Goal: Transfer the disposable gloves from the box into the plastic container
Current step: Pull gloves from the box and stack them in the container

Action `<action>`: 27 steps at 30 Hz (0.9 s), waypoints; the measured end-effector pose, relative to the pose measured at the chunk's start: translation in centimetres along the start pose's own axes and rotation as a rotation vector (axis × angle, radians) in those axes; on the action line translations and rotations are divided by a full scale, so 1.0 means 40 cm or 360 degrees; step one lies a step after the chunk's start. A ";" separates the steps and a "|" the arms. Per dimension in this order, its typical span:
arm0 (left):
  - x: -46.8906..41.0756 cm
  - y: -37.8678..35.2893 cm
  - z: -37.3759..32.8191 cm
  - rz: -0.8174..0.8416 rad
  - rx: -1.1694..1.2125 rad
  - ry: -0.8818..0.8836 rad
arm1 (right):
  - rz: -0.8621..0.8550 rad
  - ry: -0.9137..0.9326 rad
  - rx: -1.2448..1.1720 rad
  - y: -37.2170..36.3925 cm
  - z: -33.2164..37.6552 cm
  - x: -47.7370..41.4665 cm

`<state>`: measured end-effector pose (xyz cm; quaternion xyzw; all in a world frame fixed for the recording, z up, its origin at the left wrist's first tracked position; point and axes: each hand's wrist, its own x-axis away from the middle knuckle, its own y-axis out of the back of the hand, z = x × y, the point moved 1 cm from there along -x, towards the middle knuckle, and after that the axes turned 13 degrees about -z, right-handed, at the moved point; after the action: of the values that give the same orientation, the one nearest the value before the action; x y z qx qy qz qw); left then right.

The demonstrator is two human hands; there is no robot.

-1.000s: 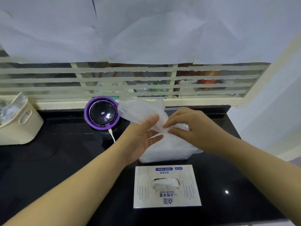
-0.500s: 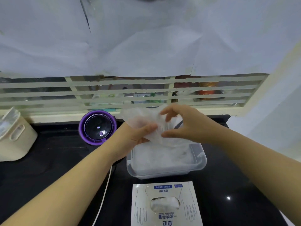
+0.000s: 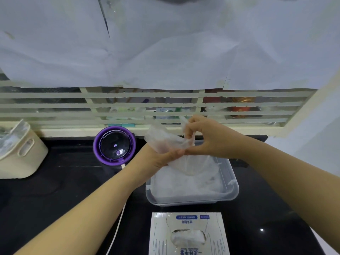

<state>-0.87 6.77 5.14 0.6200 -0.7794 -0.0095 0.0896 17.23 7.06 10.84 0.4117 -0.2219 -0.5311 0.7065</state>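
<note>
Fingers (image 3: pixel 189 124) of right hand (image 3: pixel 209 139): curled, pinching the upper edge of one disposable glove (image 3: pixel 191 167). Left hand (image 3: pixel 158 160): thumb and fingers closed on the same glove's left side. The glove hangs spread above the plastic container (image 3: pixel 234 183), its lower end reaching the heap of gloves (image 3: pixel 180 186) inside. Box (image 3: pixel 161 228): just in front of the container, more gloves showing in its opening. Purple round device (image 3: pixel 115 145): left of the container. Beige basket (image 3: pixel 20 157): far left of the container.
</note>
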 end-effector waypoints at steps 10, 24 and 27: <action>0.011 0.047 -0.012 -0.0239 -0.0206 0.0129 | 0.0164 -0.0012 0.0353 0.093 -0.012 0.026; -0.028 -0.003 -0.009 -0.0345 -0.0458 0.0054 | -0.0096 -0.0399 0.0672 0.079 -0.034 -0.015; -0.041 -0.013 0.040 -0.0398 -0.0573 0.0167 | -0.0464 -0.0133 0.1028 0.022 -0.029 0.015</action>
<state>-0.25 8.07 3.29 0.6855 -0.6764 -0.1274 0.2373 18.80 6.96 10.85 0.6190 -0.3460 -0.5452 0.4470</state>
